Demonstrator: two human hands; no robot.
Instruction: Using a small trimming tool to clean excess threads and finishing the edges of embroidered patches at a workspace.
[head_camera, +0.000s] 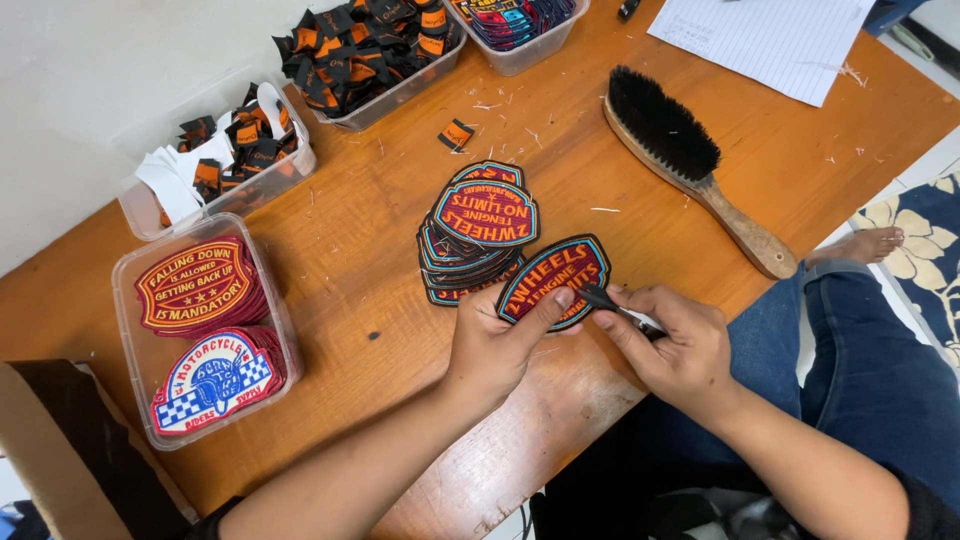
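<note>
Patch (545, 278) in maroon and orange lies gripped at the tabletop (350, 250) edge by the left hand (495, 350) while the right hand (670, 345) clasps small snips (612, 305) to its border, beside a stack of patches (478, 235).

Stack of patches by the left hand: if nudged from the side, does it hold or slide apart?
The patch stack would likely slide apart: the patches already lie fanned and offset, not squared. Each looks thin, flat and light, so a nudge probably shifts the top ones first. The wooden table looks smooth, so the bottom may skid too.
</note>
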